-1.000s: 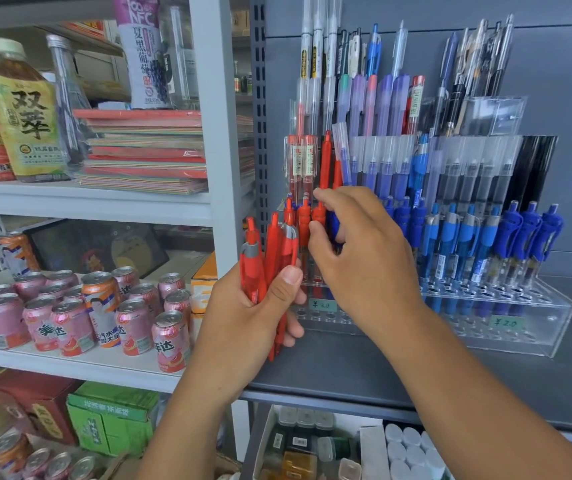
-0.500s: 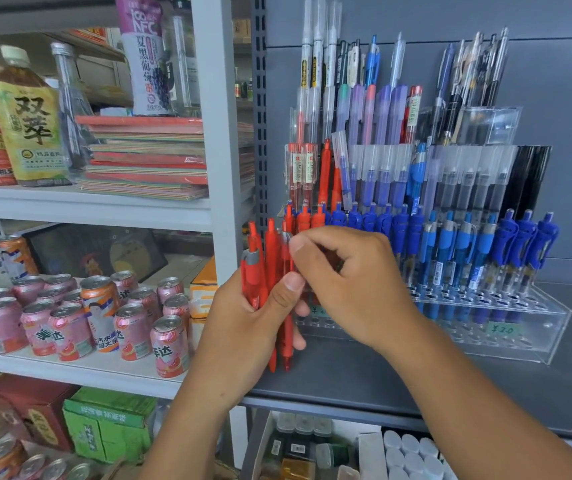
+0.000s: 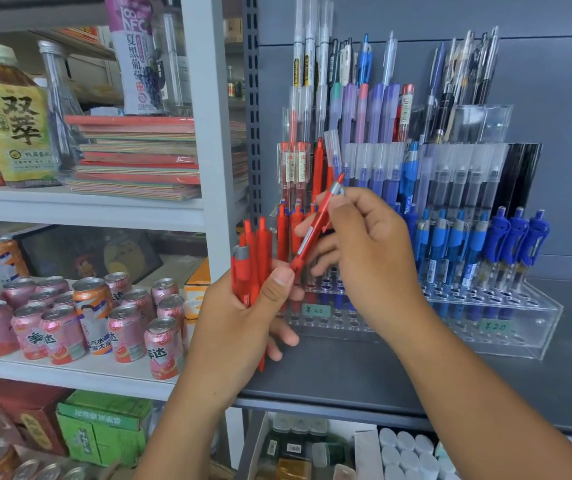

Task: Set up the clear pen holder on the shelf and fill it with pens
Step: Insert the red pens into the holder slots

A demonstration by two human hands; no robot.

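The clear pen holder [image 3: 541, 323] stands on the grey shelf [image 3: 364, 379], its tiers packed with upright blue pens [image 3: 450, 244] at the middle and right, and standing red pens [image 3: 318, 168] at its left end. The left hand [image 3: 236, 323] grips a bundle of red pens [image 3: 255, 258] just beside that end. The right hand [image 3: 374, 261] pinches a single red pen [image 3: 314, 226], tilted, in front of the holder. A strip of shelf lies open between the holder's front edge and the shelf lip
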